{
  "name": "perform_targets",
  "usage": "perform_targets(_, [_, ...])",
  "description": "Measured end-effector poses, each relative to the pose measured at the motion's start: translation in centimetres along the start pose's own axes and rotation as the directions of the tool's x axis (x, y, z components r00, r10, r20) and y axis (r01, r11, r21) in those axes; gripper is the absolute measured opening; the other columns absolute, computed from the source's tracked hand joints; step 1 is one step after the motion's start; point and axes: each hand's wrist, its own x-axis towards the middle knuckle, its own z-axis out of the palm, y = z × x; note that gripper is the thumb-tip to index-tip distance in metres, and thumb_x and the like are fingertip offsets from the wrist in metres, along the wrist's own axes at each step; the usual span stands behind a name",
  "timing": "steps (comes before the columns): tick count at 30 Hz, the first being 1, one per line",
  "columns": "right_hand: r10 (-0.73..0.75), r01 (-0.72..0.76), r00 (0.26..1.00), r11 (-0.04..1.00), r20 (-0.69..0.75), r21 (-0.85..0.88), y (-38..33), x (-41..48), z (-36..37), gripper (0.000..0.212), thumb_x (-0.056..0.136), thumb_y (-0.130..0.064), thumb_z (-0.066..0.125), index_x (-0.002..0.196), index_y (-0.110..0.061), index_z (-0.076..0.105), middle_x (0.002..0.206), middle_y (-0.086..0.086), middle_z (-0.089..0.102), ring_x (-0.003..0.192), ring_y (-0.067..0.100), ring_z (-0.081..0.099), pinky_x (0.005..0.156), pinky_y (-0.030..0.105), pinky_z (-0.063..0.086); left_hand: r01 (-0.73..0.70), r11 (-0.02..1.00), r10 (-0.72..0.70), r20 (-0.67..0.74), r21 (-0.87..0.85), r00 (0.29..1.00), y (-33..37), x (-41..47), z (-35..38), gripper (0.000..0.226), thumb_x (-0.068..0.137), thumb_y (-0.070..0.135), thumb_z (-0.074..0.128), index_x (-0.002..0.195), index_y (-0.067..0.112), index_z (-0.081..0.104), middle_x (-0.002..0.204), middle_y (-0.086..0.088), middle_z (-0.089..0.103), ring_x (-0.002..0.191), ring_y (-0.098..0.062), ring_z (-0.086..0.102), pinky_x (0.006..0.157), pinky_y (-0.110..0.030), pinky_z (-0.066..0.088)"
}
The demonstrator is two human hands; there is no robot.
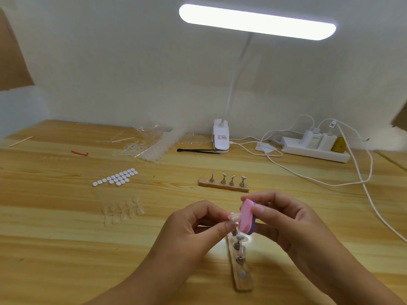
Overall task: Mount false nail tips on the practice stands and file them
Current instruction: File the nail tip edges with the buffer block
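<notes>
two bare hands meet above the light wooden table (66, 238). the left hand (196, 225) pinches a small clear false nail tip (234, 216) between thumb and forefinger. the right hand (286, 223) grips a pink-and-purple oval buffing block (246, 216), whose pink face touches the tip. whether the tip sits on a peg cannot be told. just below the hands lies a narrow wooden stand strip (241, 280) with metal pegs, running away from the person. a second wooden stand strip (223, 187) with four upright metal pegs lies crosswise beyond the hands. to the left lie a branch of clear nail tips (123, 213) and a sheet of white adhesive tabs (115, 178).
</notes>
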Motion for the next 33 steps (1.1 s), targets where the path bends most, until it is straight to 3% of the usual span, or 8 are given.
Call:
perform_targets(3, [-0.011,0.012,0.999,1.0,-0.048,0.027,-0.03,0.11,-0.27,0.027,0.065,-0.025,0.075,0.088,-0.011,0.077,0.089,0.014,0.073,0.075,0.016,0.071,0.068,0.02,0.056,-0.011,1.0,0.01,0.032,0.021,0.999,-0.17,-0.15,0.11,0.011,0.072,0.038,0.075,0.082,0.035,0.075,0.086,0.009,0.075,0.083,-0.003,0.071,0.072,-0.011,0.051])
perform_targets(7, [0.061,-0.062,0.997,0.998,0.052,0.009,-0.31,-0.03,-0.51,0.022,0.074,-0.022,0.079,0.091,-0.008,0.076,0.089,0.011,0.073,0.075,0.017,0.07,0.067,0.02,0.056,-0.026,1.0,0.026,0.026,-0.004,0.999,-0.28,-0.19,-0.01,0.009,0.074,0.035,0.074,0.084,0.034,0.076,0.09,0.008,0.075,0.087,-0.004,0.071,0.074,-0.01,0.05])
perform_targets(10, [0.069,-0.069,0.997,0.997,0.027,0.031,-0.2,0.05,-0.55,0.019,0.075,-0.016,0.07,0.091,-0.007,0.076,0.088,0.013,0.072,0.075,0.017,0.07,0.067,0.021,0.056,-0.038,0.999,0.039,0.017,-0.019,0.999,-0.32,-0.04,0.02,0.012,0.074,0.037,0.073,0.086,0.035,0.077,0.091,0.009,0.075,0.087,-0.003,0.07,0.075,-0.01,0.05])
perform_targets(14, [0.095,-0.097,0.99,0.995,0.102,0.018,0.07,-0.05,-0.05,0.024,0.072,-0.022,0.083,0.09,-0.008,0.075,0.092,0.016,0.072,0.082,0.023,0.072,0.071,0.025,0.057,-0.059,0.998,0.059,0.017,-0.033,0.998,-0.35,0.14,-0.31,0.012,0.075,0.04,0.071,0.086,0.034,0.075,0.088,0.007,0.075,0.085,-0.005,0.07,0.077,-0.013,0.051])
perform_targets(19, [0.047,-0.046,0.999,0.994,-0.008,0.098,0.55,-0.02,-0.05,0.02,0.07,-0.02,0.082,0.087,-0.011,0.075,0.086,0.012,0.072,0.082,0.022,0.072,0.07,0.024,0.057,-0.074,0.997,0.074,0.017,-0.017,0.997,-0.39,0.09,-0.41,0.011,0.075,0.044,0.07,0.083,0.036,0.073,0.083,0.008,0.074,0.08,-0.004,0.069,0.074,-0.013,0.051])
perform_targets(23, [0.059,-0.067,0.994,0.994,0.096,0.082,0.5,-0.05,0.03,0.03,0.067,-0.023,0.081,0.094,-0.011,0.074,0.09,0.011,0.072,0.084,0.022,0.072,0.072,0.026,0.057,-0.086,0.996,0.088,0.058,-0.026,0.994,-0.34,0.07,-0.36,0.01,0.084,0.035,0.066,0.09,0.035,0.074,0.089,0.007,0.074,0.085,-0.006,0.069,0.077,-0.014,0.051])
perform_targets(33, [0.021,-0.024,0.999,0.997,0.047,0.071,0.38,-0.16,-0.04,0.024,0.069,-0.023,0.082,0.089,-0.011,0.073,0.085,0.011,0.07,0.08,0.023,0.072,0.071,0.026,0.058,-0.076,0.997,0.076,0.065,-0.011,0.995,-0.16,0.02,-0.3,0.014,0.081,0.039,0.065,0.092,0.037,0.074,0.084,0.012,0.073,0.08,0.0,0.067,0.075,-0.013,0.05])
